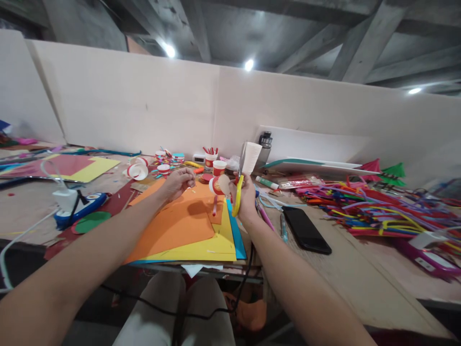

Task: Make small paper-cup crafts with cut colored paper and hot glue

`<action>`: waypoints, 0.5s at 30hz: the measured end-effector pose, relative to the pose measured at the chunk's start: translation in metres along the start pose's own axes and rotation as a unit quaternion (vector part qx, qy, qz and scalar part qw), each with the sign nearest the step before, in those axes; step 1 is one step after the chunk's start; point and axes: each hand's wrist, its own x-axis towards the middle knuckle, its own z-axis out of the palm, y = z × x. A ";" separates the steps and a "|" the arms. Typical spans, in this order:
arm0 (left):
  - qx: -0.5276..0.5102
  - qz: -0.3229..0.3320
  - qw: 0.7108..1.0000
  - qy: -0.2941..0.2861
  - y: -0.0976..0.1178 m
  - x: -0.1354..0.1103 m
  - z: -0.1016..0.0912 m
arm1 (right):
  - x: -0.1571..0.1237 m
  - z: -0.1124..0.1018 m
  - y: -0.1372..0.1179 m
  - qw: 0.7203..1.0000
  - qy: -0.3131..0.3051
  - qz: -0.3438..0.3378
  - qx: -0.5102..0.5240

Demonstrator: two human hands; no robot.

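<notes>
My right hand [245, 198] grips scissors [236, 197] with yellow handles, their blades pointing up. Just left of it a red and white paper cup [216, 186] is tilted on its side; whether the hand touches it I cannot tell. My left hand [180, 183] is raised above the orange paper [176, 221], its fingers curled together in a pinch. Anything between those fingers is too small to make out. Yellow paper [223, 247] and blue paper [236, 230] lie under the orange sheet. An upright red paper cup [219, 167] stands beyond the hands.
A stack of white paper cups [251, 157] stands behind my right hand, beside a dark bottle [265, 146]. Rightward lie a black phone [306, 229] and a heap of pipe cleaners [374, 204]. At left are a blue power strip [81, 211] and tipped cups [137, 170].
</notes>
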 end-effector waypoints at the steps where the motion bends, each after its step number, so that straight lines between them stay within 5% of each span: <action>1: 0.001 -0.003 1.000 -0.005 -0.001 0.000 0.000 | 0.001 -0.001 -0.001 1.000 0.014 0.014 0.020; 8: 0.080 -0.001 0.996 -0.041 -0.003 -0.003 0.000 | 0.003 -0.002 -0.002 0.997 0.050 0.033 0.042; 15: 0.239 -0.057 0.958 -0.146 0.009 -0.016 0.010 | 0.001 -0.005 -0.003 0.999 0.043 0.021 0.008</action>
